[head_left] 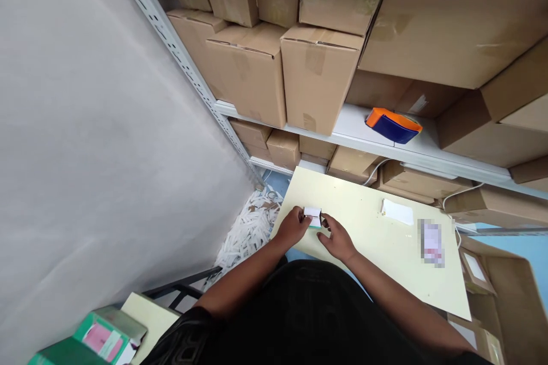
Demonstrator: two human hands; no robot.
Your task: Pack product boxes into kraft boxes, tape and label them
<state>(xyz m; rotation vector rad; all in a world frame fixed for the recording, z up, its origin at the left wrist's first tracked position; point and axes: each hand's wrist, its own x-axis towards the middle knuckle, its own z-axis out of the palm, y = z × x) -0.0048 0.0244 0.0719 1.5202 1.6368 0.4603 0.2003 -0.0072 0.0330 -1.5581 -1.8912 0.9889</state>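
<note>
We count two bare hands and one small white box (pixel 313 212), which sits between them near the center of the frame, over the near left edge of one pale yellow table (pixel 342 199). Farther right on the tabletop we see one white paper item (pixel 397 212) and one pixelated item (pixel 431 242) too obscured to name. On the white shelf (pixel 353 124) above, we count three cartons (pixel 321 80) side by side at upper center, with more stacked over them, and one orange-and-blue object (pixel 394 125) to their right. One green box (pixel 107 333) with a pink patch lies at lower left; we cannot tell whether that patch is a label or its contents. White paper strips (pixel 248 222) heap on the floor left of the tabletop. We cannot see into the small box. The left hand (pixel 294 227) pinches its left side, fingers closed, the thumb over its front. The right hand (pixel 337 237) is partly open at its right side, thumb and forefinger spread; we cannot tell whether the forefinger touches it.
</note>
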